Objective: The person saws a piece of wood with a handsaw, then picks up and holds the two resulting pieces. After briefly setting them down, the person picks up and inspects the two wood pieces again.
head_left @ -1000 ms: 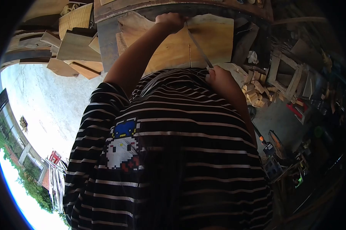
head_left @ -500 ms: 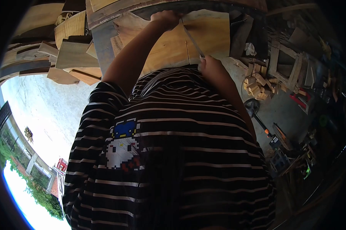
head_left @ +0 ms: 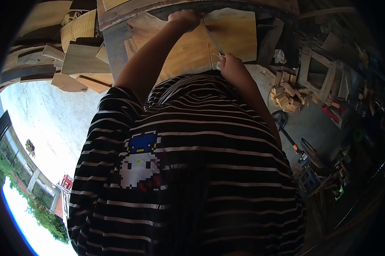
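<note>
A yellowish wooden board (head_left: 237,40) lies in front of me, with a thin dark line running across it toward my body. My right hand (head_left: 231,66) is wrapped round the pale handle of a long narrow-bladed tool (head_left: 213,39). Its blade slants over the board toward my left hand, near the dark line; whether the edge has teeth is too small to tell. My left hand (head_left: 184,19) is closed at the board's far edge, by the blade's far end. Its fingertips are hidden, so what they grip does not show.
Loose planks (head_left: 83,59) are stacked at the left. On the floor to the right lie a pile of small wood blocks (head_left: 286,96), a wooden frame (head_left: 316,70), a red tool (head_left: 333,112) and a long-handled tool (head_left: 292,138). A crumpled white piece (head_left: 279,56) sits beside the board.
My right hand has moved slightly forward, away from my body, and the blade has shifted with it. My left hand stays in nearly the same place.
</note>
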Motion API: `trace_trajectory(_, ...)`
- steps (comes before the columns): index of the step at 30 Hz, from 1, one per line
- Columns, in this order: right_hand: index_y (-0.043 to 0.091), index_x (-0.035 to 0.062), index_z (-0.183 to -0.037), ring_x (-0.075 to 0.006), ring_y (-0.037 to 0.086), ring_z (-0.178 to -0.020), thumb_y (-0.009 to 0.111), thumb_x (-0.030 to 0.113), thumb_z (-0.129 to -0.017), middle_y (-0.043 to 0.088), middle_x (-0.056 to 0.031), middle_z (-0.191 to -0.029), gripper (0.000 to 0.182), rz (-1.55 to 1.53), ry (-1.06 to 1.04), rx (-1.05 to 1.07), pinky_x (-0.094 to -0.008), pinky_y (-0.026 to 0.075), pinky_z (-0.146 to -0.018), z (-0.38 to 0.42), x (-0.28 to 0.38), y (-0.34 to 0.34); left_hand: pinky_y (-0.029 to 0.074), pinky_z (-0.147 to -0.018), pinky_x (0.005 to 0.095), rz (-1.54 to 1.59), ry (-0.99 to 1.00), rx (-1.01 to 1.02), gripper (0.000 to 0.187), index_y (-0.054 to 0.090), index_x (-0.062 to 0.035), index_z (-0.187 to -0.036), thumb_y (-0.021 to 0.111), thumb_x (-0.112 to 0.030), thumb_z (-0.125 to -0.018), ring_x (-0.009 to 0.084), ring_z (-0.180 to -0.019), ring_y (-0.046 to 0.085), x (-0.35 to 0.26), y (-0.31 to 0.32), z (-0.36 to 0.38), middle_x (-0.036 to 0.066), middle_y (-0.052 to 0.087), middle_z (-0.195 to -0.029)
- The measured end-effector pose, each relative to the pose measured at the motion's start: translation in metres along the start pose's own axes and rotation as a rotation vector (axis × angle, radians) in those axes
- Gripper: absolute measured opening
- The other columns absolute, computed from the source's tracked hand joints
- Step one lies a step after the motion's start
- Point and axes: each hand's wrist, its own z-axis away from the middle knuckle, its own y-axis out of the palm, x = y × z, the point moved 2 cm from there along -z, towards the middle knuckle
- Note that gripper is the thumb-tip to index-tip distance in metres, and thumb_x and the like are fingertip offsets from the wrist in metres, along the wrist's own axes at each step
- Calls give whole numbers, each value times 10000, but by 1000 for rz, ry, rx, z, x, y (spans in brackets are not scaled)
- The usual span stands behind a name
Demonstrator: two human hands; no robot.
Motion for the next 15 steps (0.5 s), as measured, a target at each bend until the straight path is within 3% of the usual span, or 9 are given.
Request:
trace_trajectory(6, 574, -13, -934, -408, 604, -826, 436, 261, -916, 617, -252, -848, 308, 75, 72, 101, -471, 472, -739, 42, -10, -24, 455, -874, 408, 3, -25, -34, 504, 601, -209, -1165, 301, -535, -926, 275, -1066, 582, 2, -1, -5, 95, 628, -1115)
trace_trajectory(13, 572, -14, -936, -412, 604, -842, 426, 262, -913, 615, -257, -853, 313, 40, -42, 2, -470, 473, -749, -1, 0, -1, 450, -890, 406, -2, 19, -38, 488, 595, -232, -1176, 300, -529, -925, 280, -1075, 576, -1, -4, -2, 105, 622, -1125)
trace_trajectory(15, 570, -25, -934, -414, 598, -855, 424, 253, -914, 613, -262, -863, 316, 24, 57, 126, -467, 471, -752, 28, -3, -19, 447, -894, 408, 2, 8, -39, 485, 591, -237, -1182, 299, -529, -926, 281, -1078, 575, 2, -2, -2, 104, 619, -1133)
